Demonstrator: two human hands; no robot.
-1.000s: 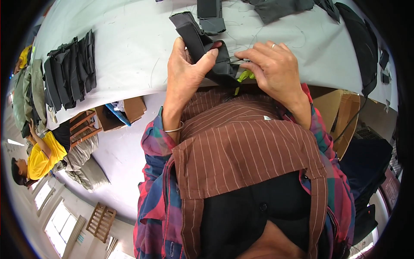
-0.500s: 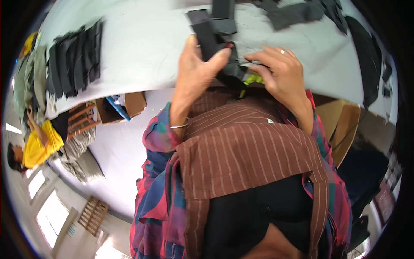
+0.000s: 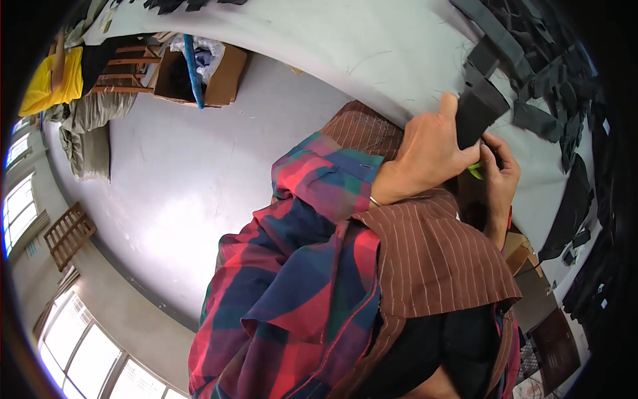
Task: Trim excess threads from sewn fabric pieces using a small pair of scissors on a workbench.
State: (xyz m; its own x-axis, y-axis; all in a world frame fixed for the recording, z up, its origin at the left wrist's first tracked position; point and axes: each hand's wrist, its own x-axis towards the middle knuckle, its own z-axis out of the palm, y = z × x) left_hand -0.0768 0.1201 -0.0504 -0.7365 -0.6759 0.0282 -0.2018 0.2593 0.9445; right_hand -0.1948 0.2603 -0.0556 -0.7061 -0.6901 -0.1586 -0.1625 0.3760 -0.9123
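My left hand [image 3: 428, 149] is closed round a folded black fabric piece [image 3: 480, 112] over the table's near edge, its thumb toward the lower end. Close beside it, my right hand [image 3: 503, 174] has thumb and fingers pinched together at the piece's lower edge; what they grip is hidden. A small yellow-green object [image 3: 474, 171] shows between the two hands, mostly covered, its kind unclear. Just beyond the held piece, another black fabric piece [image 3: 482, 58] lies on the pale table [image 3: 385, 60].
Many black strips [image 3: 551, 80] are heaped on the table's right side. More dark pieces [image 3: 193, 3] lie at the far edge. On the floor at left stand a cardboard box [image 3: 226, 76] and a wooden chair [image 3: 126, 70], near a person in yellow [image 3: 50, 83].
The view has swung to the right, bringing the strip heap into sight. My hands have come closer together, and my right fingers now meet the lower edge of the black fabric.
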